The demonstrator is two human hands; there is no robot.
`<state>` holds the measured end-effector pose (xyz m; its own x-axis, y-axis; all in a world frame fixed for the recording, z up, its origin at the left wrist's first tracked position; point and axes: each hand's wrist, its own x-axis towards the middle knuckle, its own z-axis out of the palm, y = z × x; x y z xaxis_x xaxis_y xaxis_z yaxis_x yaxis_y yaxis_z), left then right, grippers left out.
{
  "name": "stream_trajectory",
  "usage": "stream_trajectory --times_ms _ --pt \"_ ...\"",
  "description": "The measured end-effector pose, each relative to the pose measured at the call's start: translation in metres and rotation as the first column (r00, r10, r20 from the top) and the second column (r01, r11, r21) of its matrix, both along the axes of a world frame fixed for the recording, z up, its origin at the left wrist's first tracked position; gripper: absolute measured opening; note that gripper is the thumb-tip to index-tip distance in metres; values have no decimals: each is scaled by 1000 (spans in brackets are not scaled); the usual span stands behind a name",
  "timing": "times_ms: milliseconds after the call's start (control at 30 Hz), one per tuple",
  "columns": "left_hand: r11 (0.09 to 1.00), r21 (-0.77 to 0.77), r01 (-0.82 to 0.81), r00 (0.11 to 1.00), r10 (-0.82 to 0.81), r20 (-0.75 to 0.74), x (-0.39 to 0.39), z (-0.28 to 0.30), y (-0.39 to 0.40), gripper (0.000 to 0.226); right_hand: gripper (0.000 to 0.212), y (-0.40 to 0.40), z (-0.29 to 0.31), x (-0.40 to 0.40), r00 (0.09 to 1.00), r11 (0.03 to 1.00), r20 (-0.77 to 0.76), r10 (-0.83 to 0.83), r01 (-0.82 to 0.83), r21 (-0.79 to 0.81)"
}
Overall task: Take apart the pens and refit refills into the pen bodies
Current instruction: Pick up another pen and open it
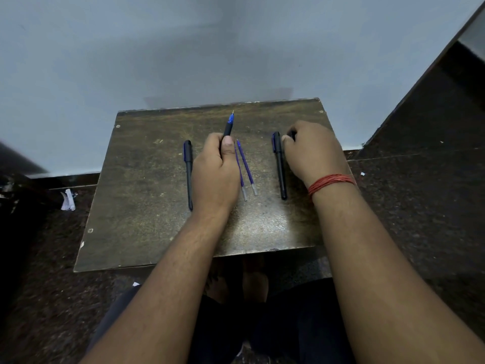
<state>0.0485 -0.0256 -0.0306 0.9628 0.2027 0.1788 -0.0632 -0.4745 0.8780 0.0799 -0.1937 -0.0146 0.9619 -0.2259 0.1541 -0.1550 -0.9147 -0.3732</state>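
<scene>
Pens number three by our count: one capped pen (188,174) left of centre, a second capped pen (279,164) right of centre, and an uncapped pen (228,126) whose blue tip points toward the top of the frame. Two refills (246,166) lie side by side between them at centre. All rest on a worn dark counter (147,232) against a pale wall (157,48), over dark speckled floor (420,206). Our left hand (215,172) is curled tight around the uncapped pen, thumb along its barrel. Our right hand (312,151), a red thread band (331,182) on its wrist, is curled beside the second pen, pinching a small dark piece (291,134) we cannot identify.
</scene>
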Motion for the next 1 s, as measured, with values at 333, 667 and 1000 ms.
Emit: stream_trajectory --times_ms 333,667,1000 --pt "1000 -9 -3 1000 3 -8 1 -1 0 27 26 7 -4 -1 996 999 -87 -16 12 -36" --pt "999 -6 51 999 -51 15 0 -2 -1 22 20 6 15 0 990 925 134 -43 -11 379" --pt "983 33 183 981 -185 59 6 -11 -1 16 19 45 13 -4 980 521 137 147 -195 831"
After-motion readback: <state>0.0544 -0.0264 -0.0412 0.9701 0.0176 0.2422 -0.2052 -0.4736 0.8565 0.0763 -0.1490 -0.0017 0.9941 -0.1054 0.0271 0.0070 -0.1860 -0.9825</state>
